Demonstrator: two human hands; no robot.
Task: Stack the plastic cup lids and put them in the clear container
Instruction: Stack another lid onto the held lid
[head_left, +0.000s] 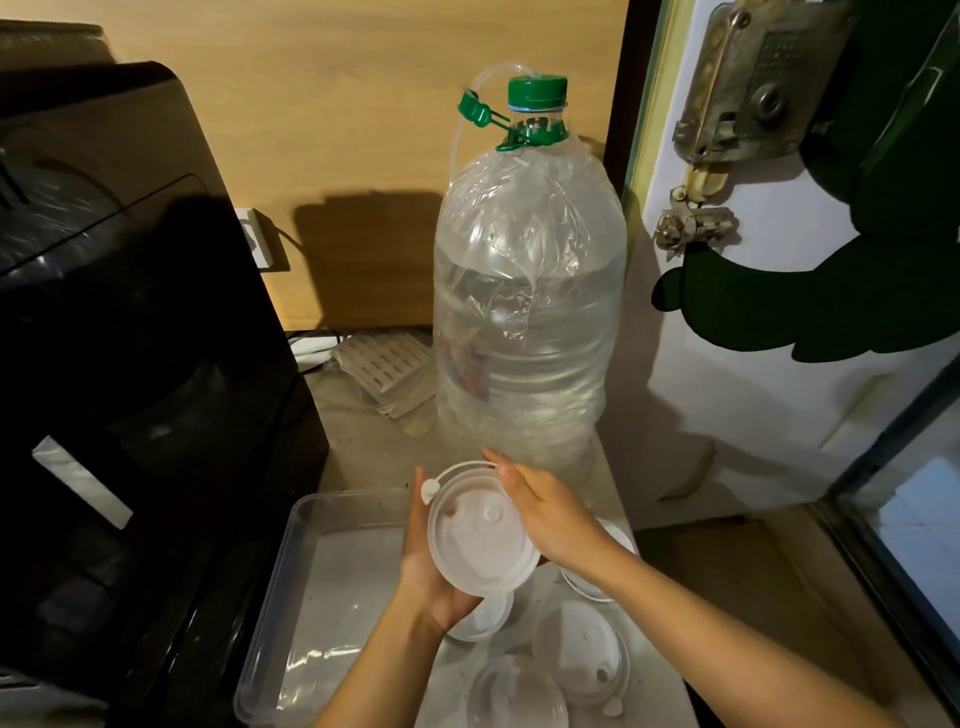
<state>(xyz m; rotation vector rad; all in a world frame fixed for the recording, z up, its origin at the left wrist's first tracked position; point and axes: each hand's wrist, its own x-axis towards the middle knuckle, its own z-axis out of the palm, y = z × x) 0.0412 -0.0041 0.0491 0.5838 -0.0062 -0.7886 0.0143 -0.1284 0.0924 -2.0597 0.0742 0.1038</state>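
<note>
My left hand (423, 566) cups a small stack of white plastic cup lids (480, 535) from below and the left. My right hand (550, 512) presses on the stack's right rim, fingers along its far edge. The stack hangs above the right edge of the clear rectangular container (311, 587), which looks to hold nothing. Several loose lids lie on the counter on the right: one under my left wrist (480, 621), one at the front (517, 693), one with a plug tab (587, 660), one partly hidden behind my right forearm (615, 538).
A large clear water bottle (524, 312) with a green cap stands just behind the hands. A black appliance (130, 338) fills the left side. A white slatted piece (387, 366) lies at the back. A white door (769, 364) borders the counter's right side.
</note>
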